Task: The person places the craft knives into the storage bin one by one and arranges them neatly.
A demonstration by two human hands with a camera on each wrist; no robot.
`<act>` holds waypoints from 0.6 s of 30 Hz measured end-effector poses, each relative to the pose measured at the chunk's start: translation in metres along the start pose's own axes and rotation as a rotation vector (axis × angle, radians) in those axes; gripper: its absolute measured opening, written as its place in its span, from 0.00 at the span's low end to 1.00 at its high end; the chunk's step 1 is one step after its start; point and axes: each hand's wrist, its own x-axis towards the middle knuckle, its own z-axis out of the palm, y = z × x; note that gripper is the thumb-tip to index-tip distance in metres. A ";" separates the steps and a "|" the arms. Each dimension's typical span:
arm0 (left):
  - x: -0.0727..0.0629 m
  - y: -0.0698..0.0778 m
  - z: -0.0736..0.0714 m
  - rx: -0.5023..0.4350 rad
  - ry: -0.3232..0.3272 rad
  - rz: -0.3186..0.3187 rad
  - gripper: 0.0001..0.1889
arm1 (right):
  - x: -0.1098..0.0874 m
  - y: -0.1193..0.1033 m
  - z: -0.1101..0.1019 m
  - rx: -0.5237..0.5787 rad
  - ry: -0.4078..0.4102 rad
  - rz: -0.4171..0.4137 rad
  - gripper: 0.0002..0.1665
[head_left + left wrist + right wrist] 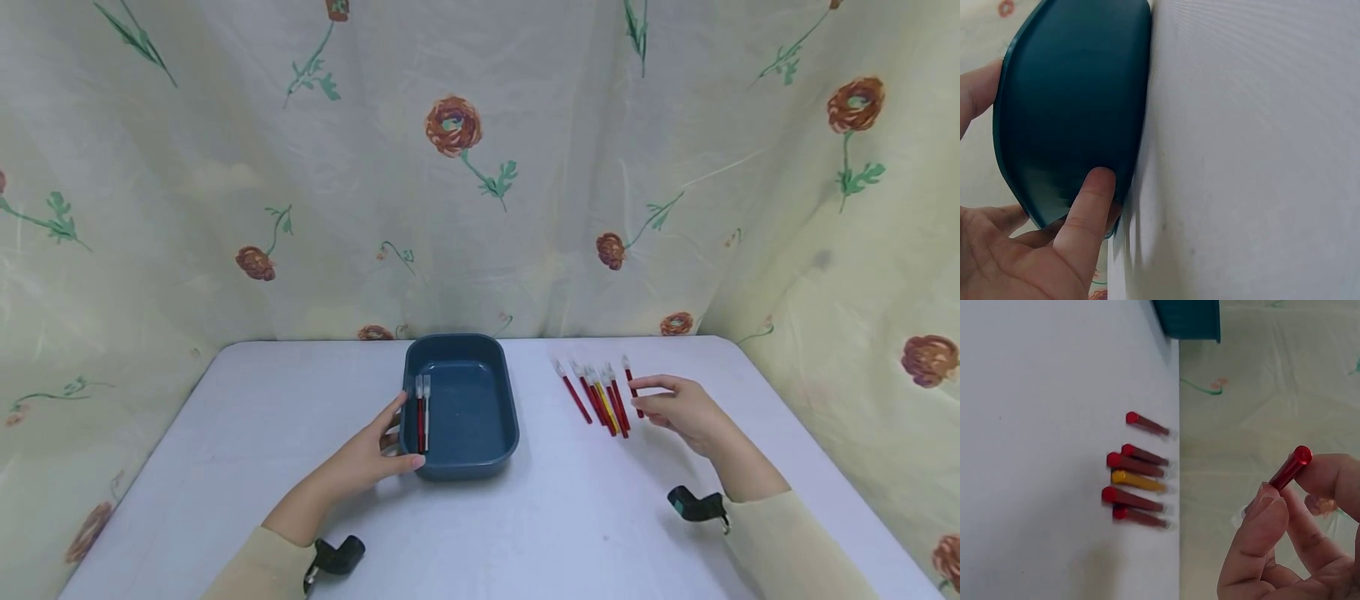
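Note:
My right hand [686,412] pinches a slim red pen-like stick with a clear cap [1289,470] between thumb and fingertips. Its red end faces the right wrist camera, and the capped end points away. Just left of that hand, several similar sticks [600,400] lie in a loose fan, red apart from one yellow [1138,480]. My left hand [363,454] grips the near left corner of a dark blue plastic bin [461,471]. In the left wrist view its thumb presses the outer wall [1079,94]. Inside, a red stick [420,417] and a silver one [427,412] lie along the left wall.
Both stand on a white-covered table [540,533], the bin near its far edge. A floral curtain [540,167] hangs behind and at the sides. Small black wrist cameras [339,556] stick out from the cuffs.

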 end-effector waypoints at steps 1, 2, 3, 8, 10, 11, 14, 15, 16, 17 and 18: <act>0.000 0.000 0.000 0.001 -0.002 0.002 0.57 | -0.001 -0.002 0.001 0.004 -0.005 -0.004 0.32; 0.000 0.000 0.000 -0.001 -0.004 0.002 0.57 | -0.003 -0.004 0.001 0.006 -0.010 -0.009 0.32; 0.000 0.000 0.000 -0.001 -0.004 0.003 0.57 | -0.004 -0.006 0.002 0.009 -0.014 -0.013 0.32; 0.000 -0.001 0.000 -0.001 -0.003 0.002 0.57 | -0.009 -0.017 0.007 0.034 -0.035 -0.034 0.31; 0.001 -0.001 0.001 -0.002 -0.002 0.001 0.56 | -0.012 -0.023 0.009 0.050 -0.048 -0.038 0.30; 0.000 -0.001 0.001 -0.004 0.000 -0.001 0.56 | -0.013 -0.026 0.010 0.059 -0.056 -0.042 0.30; 0.000 -0.001 0.001 0.004 0.002 -0.001 0.56 | -0.017 -0.035 0.014 0.093 -0.081 -0.050 0.28; 0.000 -0.001 0.001 0.004 0.003 -0.001 0.56 | -0.019 -0.038 0.015 0.105 -0.091 -0.055 0.27; 0.000 -0.001 0.001 0.002 0.004 -0.004 0.56 | -0.020 -0.041 0.017 0.116 -0.099 -0.059 0.27; 0.000 -0.001 0.001 0.003 0.004 -0.004 0.56 | -0.021 -0.045 0.019 0.129 -0.108 -0.062 0.27; 0.001 -0.002 0.001 0.004 0.005 -0.003 0.56 | -0.023 -0.048 0.021 0.137 -0.116 -0.063 0.27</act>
